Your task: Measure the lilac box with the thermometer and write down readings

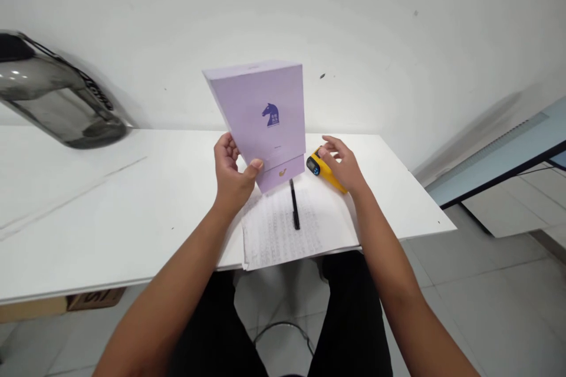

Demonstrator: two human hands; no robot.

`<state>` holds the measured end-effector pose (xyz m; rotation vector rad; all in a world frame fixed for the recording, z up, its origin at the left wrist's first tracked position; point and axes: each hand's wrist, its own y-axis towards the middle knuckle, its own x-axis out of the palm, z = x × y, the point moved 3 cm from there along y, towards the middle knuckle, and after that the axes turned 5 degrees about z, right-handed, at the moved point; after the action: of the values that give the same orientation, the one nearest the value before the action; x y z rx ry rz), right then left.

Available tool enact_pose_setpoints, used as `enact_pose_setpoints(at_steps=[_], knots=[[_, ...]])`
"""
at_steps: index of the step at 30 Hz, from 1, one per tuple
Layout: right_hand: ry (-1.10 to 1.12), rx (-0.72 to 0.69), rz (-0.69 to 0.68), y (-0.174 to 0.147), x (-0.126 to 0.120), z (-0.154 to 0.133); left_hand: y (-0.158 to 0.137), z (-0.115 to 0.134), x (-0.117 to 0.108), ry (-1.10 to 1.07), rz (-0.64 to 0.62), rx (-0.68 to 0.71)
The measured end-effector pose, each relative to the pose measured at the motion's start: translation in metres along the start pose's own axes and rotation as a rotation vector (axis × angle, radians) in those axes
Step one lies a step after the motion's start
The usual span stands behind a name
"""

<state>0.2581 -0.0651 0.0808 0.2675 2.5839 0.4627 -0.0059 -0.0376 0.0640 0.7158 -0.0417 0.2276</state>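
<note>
My left hand (236,174) is closed on the lower left edge of a pale purple box (269,112), with the thumb across its front. The box is upright and leans a little, showing a dark blue horse-head print and a small gold mark on its lower band. My right hand (342,162) is over a yellow handheld device (329,175) with a small screen and blue buttons. Its fingers are apart and slightly bent; whether they touch the device is hard to tell. Below the box, a black pen (295,206) lies on handwritten paper sheets (274,235).
A grey translucent bottle (62,94) with a strap stands at the far left of the white table (132,206). Behind is a white wall (354,29). A light blue panel with a black edge (499,156) is at the right. A cardboard box (95,298) shows below the table.
</note>
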Motion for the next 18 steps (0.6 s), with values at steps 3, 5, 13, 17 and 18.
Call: enact_pose_setpoints(at_steps=[3, 5, 13, 17, 18], knots=[[-0.478, 0.038, 0.046, 0.0, -0.007, 0.009, 0.004, -0.004, -0.008, 0.077, 0.058, 0.028], [-0.672, 0.101, -0.045, -0.002, -0.004, 0.015, 0.005, -0.006, -0.012, 0.122, 0.087, 0.05], [-0.779, 0.299, -0.183, -0.005, 0.004, 0.023, 0.002, -0.006, -0.014, 0.219, 0.104, 0.056], [-0.726, 0.336, -0.093, -0.005, 0.006, 0.024, 0.003, -0.008, -0.014, 0.215, 0.123, 0.064], [-0.694, 0.344, -0.052, -0.005, 0.006, 0.024, 0.004, -0.01, -0.015, 0.225, 0.13, 0.065]])
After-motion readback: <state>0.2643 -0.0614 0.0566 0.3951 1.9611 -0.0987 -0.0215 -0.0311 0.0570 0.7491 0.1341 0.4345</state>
